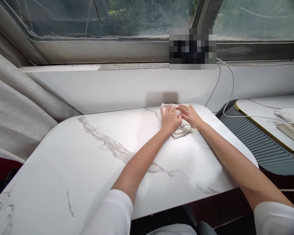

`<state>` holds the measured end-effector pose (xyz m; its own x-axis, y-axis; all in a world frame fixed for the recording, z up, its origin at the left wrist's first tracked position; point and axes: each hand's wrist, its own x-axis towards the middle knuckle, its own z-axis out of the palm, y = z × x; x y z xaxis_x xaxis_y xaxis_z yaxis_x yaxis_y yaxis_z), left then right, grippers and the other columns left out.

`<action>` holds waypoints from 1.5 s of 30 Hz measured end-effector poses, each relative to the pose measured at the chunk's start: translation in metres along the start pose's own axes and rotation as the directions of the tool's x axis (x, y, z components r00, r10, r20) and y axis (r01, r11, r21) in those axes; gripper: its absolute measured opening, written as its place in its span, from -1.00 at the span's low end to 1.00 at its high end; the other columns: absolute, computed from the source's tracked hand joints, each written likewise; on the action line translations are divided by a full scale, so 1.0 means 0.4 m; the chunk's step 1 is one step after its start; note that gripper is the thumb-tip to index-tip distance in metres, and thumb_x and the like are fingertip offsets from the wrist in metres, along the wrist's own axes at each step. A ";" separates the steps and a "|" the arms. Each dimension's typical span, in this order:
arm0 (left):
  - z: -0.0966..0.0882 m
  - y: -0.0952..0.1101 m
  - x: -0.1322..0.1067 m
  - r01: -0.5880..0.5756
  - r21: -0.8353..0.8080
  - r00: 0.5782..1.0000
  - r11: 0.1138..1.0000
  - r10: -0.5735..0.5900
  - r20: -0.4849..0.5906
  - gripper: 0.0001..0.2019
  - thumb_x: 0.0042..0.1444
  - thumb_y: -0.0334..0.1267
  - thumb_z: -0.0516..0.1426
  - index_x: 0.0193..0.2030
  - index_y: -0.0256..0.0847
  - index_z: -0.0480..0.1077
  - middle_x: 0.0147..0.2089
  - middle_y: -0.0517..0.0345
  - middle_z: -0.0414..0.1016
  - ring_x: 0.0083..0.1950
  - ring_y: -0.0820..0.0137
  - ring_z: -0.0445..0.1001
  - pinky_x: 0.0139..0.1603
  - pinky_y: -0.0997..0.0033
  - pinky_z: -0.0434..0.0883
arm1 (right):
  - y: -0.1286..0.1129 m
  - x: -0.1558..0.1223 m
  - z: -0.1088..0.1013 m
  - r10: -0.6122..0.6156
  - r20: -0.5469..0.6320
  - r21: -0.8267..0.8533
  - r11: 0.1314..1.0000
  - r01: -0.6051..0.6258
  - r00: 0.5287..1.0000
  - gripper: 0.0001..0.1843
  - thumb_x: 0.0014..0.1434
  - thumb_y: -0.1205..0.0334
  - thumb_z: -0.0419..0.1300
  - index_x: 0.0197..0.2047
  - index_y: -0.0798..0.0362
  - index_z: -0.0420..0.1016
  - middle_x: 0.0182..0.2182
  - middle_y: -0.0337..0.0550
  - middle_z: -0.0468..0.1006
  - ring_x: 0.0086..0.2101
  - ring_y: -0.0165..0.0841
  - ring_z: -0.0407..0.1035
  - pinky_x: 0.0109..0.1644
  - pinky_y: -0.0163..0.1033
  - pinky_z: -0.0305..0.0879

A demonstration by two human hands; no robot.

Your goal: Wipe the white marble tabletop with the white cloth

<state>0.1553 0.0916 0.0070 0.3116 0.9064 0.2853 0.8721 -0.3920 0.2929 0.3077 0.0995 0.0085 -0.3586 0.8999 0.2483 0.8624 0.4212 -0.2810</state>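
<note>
A white cloth [182, 130] with a scalloped edge lies bunched and folded on the white marble-patterned table [71, 156], close to its far edge. My left hand [171, 119] rests flat on the cloth's left part, fingers stretched forward and the thumb toward the right. From the right, my right hand [189, 115] lies across the cloth's upper right part with its fingers extended to the left. Both hands press down on the cloth, nearly touching each other, and cover much of it. Their palms are hidden.
Behind the table is a white wall [107, 88] below a window [137, 19]. A pixelated object [193, 49] sits on the sill. Its white cable [232, 81] runs to a second table [259, 106] at right, where folded cloth [290, 117] lies. A pale curtain [12, 104] hangs left.
</note>
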 end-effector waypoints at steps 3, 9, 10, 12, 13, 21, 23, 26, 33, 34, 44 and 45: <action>0.010 0.002 0.033 -0.001 0.006 1.000 1.000 0.001 -0.008 -0.51 0.31 -0.18 -0.13 0.29 -0.36 0.23 0.37 -0.11 0.23 0.43 0.20 0.08 0.48 0.03 -0.19 | 0.025 0.023 -0.001 -0.005 -0.011 0.012 1.000 0.005 1.000 -0.52 0.32 0.07 -0.21 0.19 -0.07 0.29 0.25 0.01 0.31 0.27 -0.15 0.12 0.36 0.24 -0.19; 0.027 0.013 0.086 -0.011 0.019 1.000 1.000 0.011 -0.024 -0.53 0.32 -0.19 -0.14 0.26 -0.35 0.26 0.33 -0.10 0.29 0.39 0.23 0.14 0.48 0.07 -0.14 | 0.079 0.056 -0.003 -0.001 -0.034 0.023 1.000 0.002 0.999 -0.53 0.30 0.06 -0.16 0.18 -0.07 0.31 0.23 0.03 0.34 0.24 -0.14 0.15 0.34 0.22 -0.13; 0.030 0.016 0.093 -0.011 0.022 1.000 1.000 0.012 -0.027 -0.53 0.32 -0.20 -0.14 0.26 -0.36 0.27 0.33 -0.10 0.30 0.39 0.23 0.14 0.48 0.07 -0.13 | 0.087 0.059 -0.004 0.002 -0.041 0.022 1.000 -0.001 0.999 -0.53 0.31 0.06 -0.16 0.18 -0.07 0.31 0.23 0.02 0.34 0.24 -0.14 0.16 0.34 0.22 -0.13; 0.038 0.025 0.104 -0.010 0.028 0.999 1.000 0.011 -0.035 -0.53 0.32 -0.21 -0.14 0.26 -0.37 0.27 0.32 -0.11 0.30 0.38 0.22 0.15 0.47 0.08 -0.12 | 0.100 0.063 -0.008 0.008 -0.055 0.024 1.000 -0.006 0.998 -0.53 0.31 0.05 -0.16 0.18 -0.09 0.31 0.22 0.01 0.35 0.24 -0.14 0.16 0.33 0.22 -0.12; 0.042 0.030 0.110 -0.008 0.029 0.999 1.000 0.009 -0.039 -0.53 0.32 -0.21 -0.14 0.25 -0.37 0.27 0.32 -0.11 0.30 0.37 0.21 0.15 0.47 0.08 -0.11 | 0.107 0.064 -0.010 0.011 -0.058 0.026 1.000 -0.010 0.998 -0.53 0.31 0.05 -0.16 0.19 -0.09 0.31 0.22 0.00 0.35 0.24 -0.14 0.17 0.34 0.22 -0.12; 0.078 0.094 0.154 -0.022 0.018 0.999 1.000 0.022 -0.029 -0.54 0.33 -0.21 -0.15 0.26 -0.37 0.27 0.32 -0.12 0.30 0.37 0.21 0.16 0.46 0.09 -0.10 | 0.181 0.046 -0.039 0.055 -0.079 -0.008 0.998 -0.056 0.995 -0.46 0.32 -0.01 -0.19 0.21 0.01 0.30 0.21 0.04 0.37 0.23 -0.10 0.19 0.34 0.17 -0.05; 0.082 0.111 0.156 -0.037 0.019 0.999 0.999 0.037 -0.011 -0.52 0.33 -0.21 -0.15 0.27 -0.38 0.26 0.34 -0.12 0.27 0.38 0.20 0.15 0.46 0.08 -0.10 | 0.199 0.033 -0.044 0.063 -0.080 -0.027 0.997 -0.066 0.995 -0.45 0.33 -0.03 -0.20 0.23 0.02 0.29 0.22 0.05 0.36 0.24 -0.10 0.18 0.33 0.18 -0.04; 0.082 0.137 0.145 -0.050 0.030 0.999 0.998 0.050 0.006 -0.50 0.33 -0.19 -0.14 0.30 -0.41 0.23 0.36 -0.14 0.24 0.40 0.18 0.12 0.46 0.07 -0.12 | 0.220 0.006 -0.050 0.066 -0.070 -0.048 0.996 -0.069 0.995 -0.42 0.34 -0.06 -0.22 0.25 0.03 0.26 0.26 0.07 0.31 0.27 -0.10 0.13 0.35 0.20 -0.08; 0.083 0.202 0.078 -0.079 0.050 0.996 0.996 0.077 0.040 -0.45 0.35 -0.16 -0.17 0.37 -0.45 0.14 0.42 -0.22 0.12 0.46 0.11 0.02 0.47 0.01 -0.13 | 0.222 -0.091 -0.074 0.072 -0.061 -0.058 0.995 -0.076 0.996 -0.43 0.33 -0.05 -0.20 0.27 -0.05 0.25 0.29 0.01 0.29 0.30 -0.12 0.09 0.37 0.26 -0.14; 0.082 0.211 0.065 -0.089 0.050 0.995 0.995 0.086 0.045 -0.45 0.35 -0.15 -0.17 0.37 -0.45 0.14 0.43 -0.22 0.12 0.46 0.10 0.01 0.46 0.00 -0.14 | 0.216 -0.108 -0.079 0.076 -0.054 -0.064 0.995 -0.080 0.996 -0.43 0.33 -0.04 -0.20 0.28 -0.04 0.25 0.30 0.01 0.28 0.31 -0.13 0.08 0.37 0.25 -0.15; 0.051 0.299 -0.141 -0.185 0.070 0.982 0.980 0.183 0.036 -0.42 0.35 -0.14 -0.15 0.36 -0.55 0.11 0.38 -0.40 0.15 0.44 -0.03 0.05 0.43 -0.12 -0.08 | 0.142 -0.341 -0.105 -0.010 -0.052 -0.167 0.986 0.001 0.999 -0.42 0.37 -0.01 -0.25 0.38 -0.10 0.10 0.36 -0.05 0.17 0.34 -0.15 0.01 0.38 0.25 -0.15; 0.048 0.306 -0.163 -0.206 0.066 0.978 0.976 0.204 0.038 -0.42 0.35 -0.13 -0.15 0.36 -0.56 0.10 0.38 -0.42 0.15 0.44 -0.04 0.06 0.43 -0.13 -0.07 | 0.133 -0.367 -0.109 -0.013 -0.057 -0.173 0.985 0.003 0.998 -0.42 0.38 -0.01 -0.26 0.39 -0.11 0.08 0.36 -0.05 0.17 0.34 -0.15 0.01 0.38 0.25 -0.14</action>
<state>0.2492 -0.0125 0.0068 0.4967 0.8128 0.3042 0.8122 -0.5589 0.1672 0.4220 -0.0152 -0.0026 -0.3486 0.8864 0.3046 0.9102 0.3977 -0.1157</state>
